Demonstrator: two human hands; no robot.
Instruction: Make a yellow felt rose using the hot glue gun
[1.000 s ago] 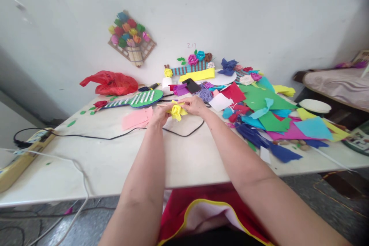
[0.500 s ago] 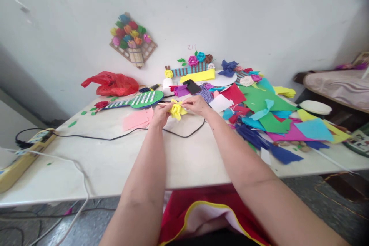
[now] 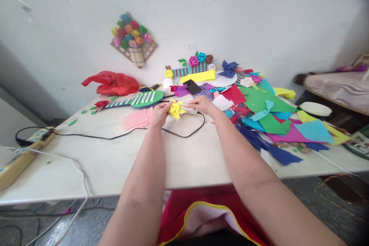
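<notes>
My left hand [image 3: 161,113] is closed on a yellow paper flower [image 3: 176,110] with crinkled petals, held just above the table. To the flower's right, my right hand [image 3: 201,103] pinches a thin pale stick [image 3: 186,105] that points toward the petals. Whether the stick's tip touches the flower I cannot tell. Pink paper sheets [image 3: 137,119] lie left of my left hand, and a black cable [image 3: 184,136] loops on the table below both hands.
Colored paper scraps [image 3: 268,100] cover the table's right side. A green guitar-shaped craft [image 3: 147,99], a red plastic bag [image 3: 115,83], a phone [image 3: 192,87] and yellow paper [image 3: 198,76] lie toward the back. A power strip [image 3: 25,155] sits at the left edge.
My right hand has drawn away from the yellow flower to the right, and the thin stick now shows between them. My left hand still holds the flower in nearly the same place.
</notes>
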